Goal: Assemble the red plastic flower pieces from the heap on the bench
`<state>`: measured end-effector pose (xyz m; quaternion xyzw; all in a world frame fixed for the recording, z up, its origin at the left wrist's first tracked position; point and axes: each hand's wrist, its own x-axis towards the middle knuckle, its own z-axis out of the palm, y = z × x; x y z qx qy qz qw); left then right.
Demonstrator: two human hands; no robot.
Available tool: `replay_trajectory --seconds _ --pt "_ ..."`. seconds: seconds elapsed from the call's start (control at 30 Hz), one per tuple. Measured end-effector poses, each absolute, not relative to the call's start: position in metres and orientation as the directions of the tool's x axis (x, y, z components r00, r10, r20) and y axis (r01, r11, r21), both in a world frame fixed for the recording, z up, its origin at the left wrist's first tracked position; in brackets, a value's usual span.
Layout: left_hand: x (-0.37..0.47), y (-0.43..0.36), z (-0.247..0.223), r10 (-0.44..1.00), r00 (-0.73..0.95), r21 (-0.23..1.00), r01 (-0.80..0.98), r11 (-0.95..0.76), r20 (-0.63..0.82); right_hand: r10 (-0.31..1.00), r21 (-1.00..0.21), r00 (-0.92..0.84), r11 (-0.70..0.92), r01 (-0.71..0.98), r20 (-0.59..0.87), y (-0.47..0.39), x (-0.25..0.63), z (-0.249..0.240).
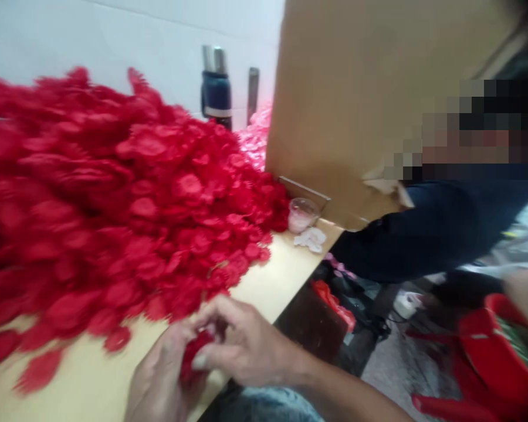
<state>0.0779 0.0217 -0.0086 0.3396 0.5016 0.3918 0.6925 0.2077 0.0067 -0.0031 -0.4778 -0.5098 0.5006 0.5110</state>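
Both my hands meet at the table's near edge around a dark red fabric flower piece (192, 358). My left hand (158, 369) is closed on its left side, thumb up along it. From the right, my right hand (242, 346) pinches the same piece between thumb and fingers. The fingers hide much of it, and motion blurs its detail. Just beyond my hands rises a large heap of red fabric petals (127, 211), with a few loose ones, such as a red petal disc (118, 339), at its front.
A clear plastic cup (303, 214) and crumpled white tissue (310, 239) lie at the table's right end. A cardboard panel (343, 105) stands behind them. A dark blue bottle (216, 94) is behind the heap. Another person's dark sleeve (405, 234) and a red stool (484, 346) are on the right.
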Motion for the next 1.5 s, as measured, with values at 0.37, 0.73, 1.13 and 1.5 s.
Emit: replay_trajectory --seconds 0.37,0.73,1.13,1.5 --pt "0.073 0.009 -0.006 0.942 0.192 0.901 -0.291 0.321 -0.274 0.981 -0.958 -0.013 0.190 0.215 0.192 -0.005 0.196 -0.006" --pt "0.074 0.010 0.001 0.908 0.203 0.765 -0.491 0.418 -0.366 0.776 -0.505 -0.097 0.494 0.708 0.624 -0.004 0.193 -0.022" --pt "0.061 0.030 0.011 0.898 -0.097 0.773 -0.553 0.310 -0.429 0.487 -0.308 -0.346 0.833 0.459 0.802 -0.010 0.180 -0.008" --pt "0.046 0.034 0.013 0.951 0.006 0.819 -0.508 0.268 -0.308 0.793 -0.396 -0.147 0.444 0.803 0.591 0.093 0.225 0.024"
